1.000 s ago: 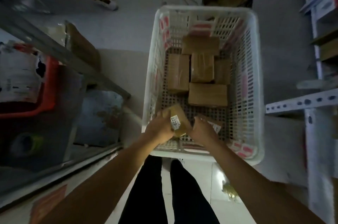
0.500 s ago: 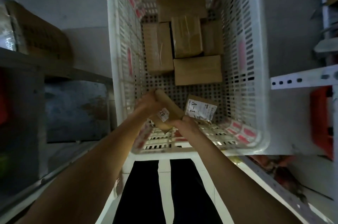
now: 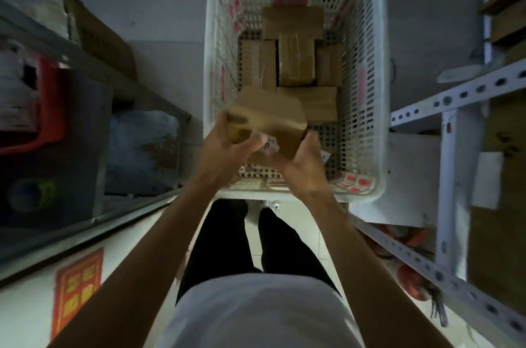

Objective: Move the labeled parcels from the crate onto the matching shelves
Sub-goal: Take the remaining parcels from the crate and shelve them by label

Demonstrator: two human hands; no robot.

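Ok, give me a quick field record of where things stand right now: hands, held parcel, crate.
held parcel: brown cardboard parcel, lifted above the crate's near end
left hand: left hand holds the parcel's left end
right hand: right hand holds its right lower edge
label: white label partly visible under the parcel, text unreadable
crate: white perforated crate on the floor
parcels left in crate: five brown boxes visible, clustered mid-crate
shelving: white metal shelf to the right

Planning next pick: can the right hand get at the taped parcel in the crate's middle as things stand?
Probably not yet: the right hand and left hand both grip the held parcel. The taped parcel lies uncovered on top.
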